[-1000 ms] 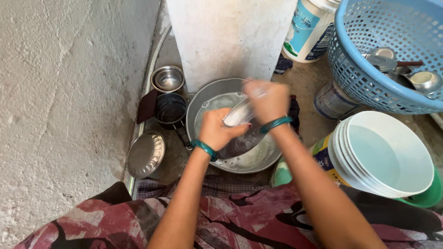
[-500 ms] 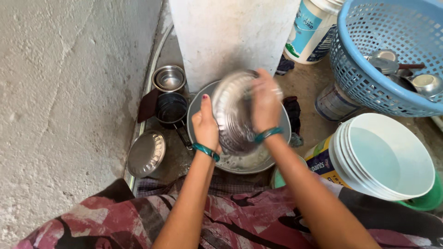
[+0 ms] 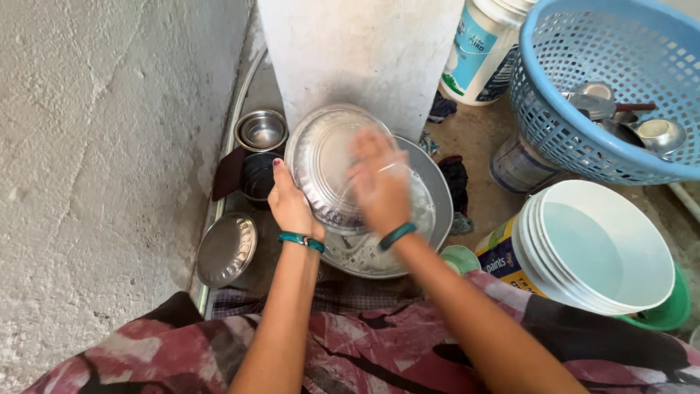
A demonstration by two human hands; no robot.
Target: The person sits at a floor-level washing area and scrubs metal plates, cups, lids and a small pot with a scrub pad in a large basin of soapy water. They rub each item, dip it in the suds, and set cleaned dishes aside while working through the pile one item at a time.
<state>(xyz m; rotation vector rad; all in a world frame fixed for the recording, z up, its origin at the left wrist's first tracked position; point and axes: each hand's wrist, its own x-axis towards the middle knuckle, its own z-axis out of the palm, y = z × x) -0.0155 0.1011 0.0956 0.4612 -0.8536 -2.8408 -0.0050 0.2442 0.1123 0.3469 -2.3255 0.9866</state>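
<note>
My left hand grips the lower left rim of a round steel plate, holding it tilted on edge above a large steel basin of soapy water. My right hand lies flat against the plate's face and is blurred by motion; whether it holds a scrubber cannot be made out. Both wrists wear teal bangles.
Two small steel bowls and a shallow steel dish sit left of the basin by the rough wall. A blue plastic basket with steel utensils stands at the upper right, a white bucket at right, a white tub behind.
The plate has come up out of the basin and now stands tilted in my left hand. My right hand has shifted from the basin onto the plate's face.
</note>
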